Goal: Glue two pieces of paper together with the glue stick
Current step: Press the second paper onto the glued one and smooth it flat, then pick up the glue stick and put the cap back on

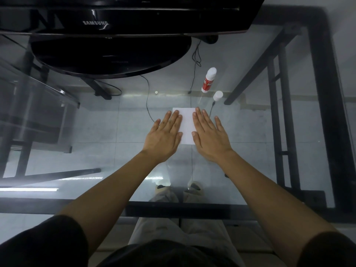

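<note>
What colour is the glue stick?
Red label with a white top, seen in the head view: glue stick.

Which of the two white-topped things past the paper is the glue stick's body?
The taller one with the red label, farther from the hands; the short all-white piece nearer the paper looks like its cap.

The white paper (187, 128) lay flat on the glass counter (250, 132), a plain rectangle with its far corners showing; whether it was one sheet or two stacked could not be told. Its left and right edges were covered by flat palms. Beyond its far right corner the glue stick (208, 79) stood uncapped, a white tube with a red label band and a rounded white tip. Its white cap (217, 95) stood just beside it, nearer the paper, apart from both.
</note>
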